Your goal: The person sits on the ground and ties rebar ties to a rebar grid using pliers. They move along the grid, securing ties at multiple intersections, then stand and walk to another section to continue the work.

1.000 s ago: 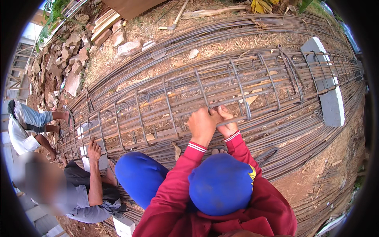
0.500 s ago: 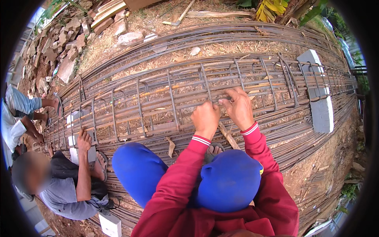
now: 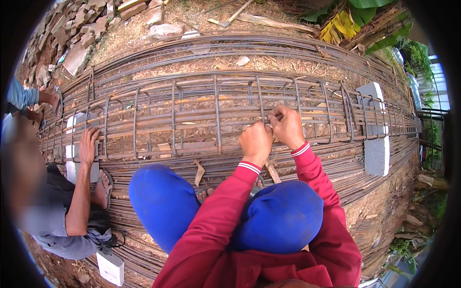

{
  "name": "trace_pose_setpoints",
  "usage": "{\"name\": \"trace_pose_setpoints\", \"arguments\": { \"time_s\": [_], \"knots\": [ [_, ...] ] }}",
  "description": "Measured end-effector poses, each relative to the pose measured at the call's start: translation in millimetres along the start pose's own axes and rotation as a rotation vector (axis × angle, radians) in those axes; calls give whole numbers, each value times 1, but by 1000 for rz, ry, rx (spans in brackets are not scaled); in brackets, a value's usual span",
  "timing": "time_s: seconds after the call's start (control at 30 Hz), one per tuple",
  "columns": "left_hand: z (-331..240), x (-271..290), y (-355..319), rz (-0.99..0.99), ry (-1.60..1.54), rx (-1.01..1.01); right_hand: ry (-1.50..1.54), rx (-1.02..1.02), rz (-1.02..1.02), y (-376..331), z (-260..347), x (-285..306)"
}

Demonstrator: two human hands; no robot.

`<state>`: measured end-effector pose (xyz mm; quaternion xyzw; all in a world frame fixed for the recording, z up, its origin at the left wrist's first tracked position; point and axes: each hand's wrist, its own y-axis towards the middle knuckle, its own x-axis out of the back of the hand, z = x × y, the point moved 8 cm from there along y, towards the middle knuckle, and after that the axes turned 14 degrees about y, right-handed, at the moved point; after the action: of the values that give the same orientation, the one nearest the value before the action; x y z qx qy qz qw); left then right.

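A long rebar cage (image 3: 217, 111) of rusty bars and square stirrups runs across in front of me. My left hand (image 3: 256, 142) is closed in a fist at the cage's near side. Right beside it my right hand (image 3: 288, 128) is pinched, its fingertips meeting the left ones by a stirrup (image 3: 260, 96). Whatever lies between my fingers is too small or hidden to make out. Farther left, a co-worker's hand (image 3: 87, 144) rests on the bars of the same cage.
White-grey blocks (image 3: 377, 156) prop the cage at right, with another block (image 3: 72, 170) at left. Loose rebar (image 3: 317, 165) lies beneath and around. A co-worker's sandalled foot (image 3: 103, 189) stands on the bars. Broken bricks (image 3: 62, 38) are piled at the far left.
My view has shifted slightly, so the cage and the co-worker sit farther left. My hands have drawn closer together, still closed at the same stirrup. The co-worker's hand still rests on the cage.
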<state>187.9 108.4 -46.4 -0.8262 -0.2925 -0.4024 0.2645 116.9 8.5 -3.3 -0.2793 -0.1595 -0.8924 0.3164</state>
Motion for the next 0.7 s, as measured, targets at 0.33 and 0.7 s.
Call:
{"name": "trace_pose_setpoints", "arguments": {
  "time_s": [0.33, 0.7],
  "knots": [
    [0, -3, -2, 10, 34, -8, 108, -84, 47, -13, 0, 3],
    [3, -3, 0, -24, -60, 2, 23, -135, 266, 2, 6, -12]
  ]
}}
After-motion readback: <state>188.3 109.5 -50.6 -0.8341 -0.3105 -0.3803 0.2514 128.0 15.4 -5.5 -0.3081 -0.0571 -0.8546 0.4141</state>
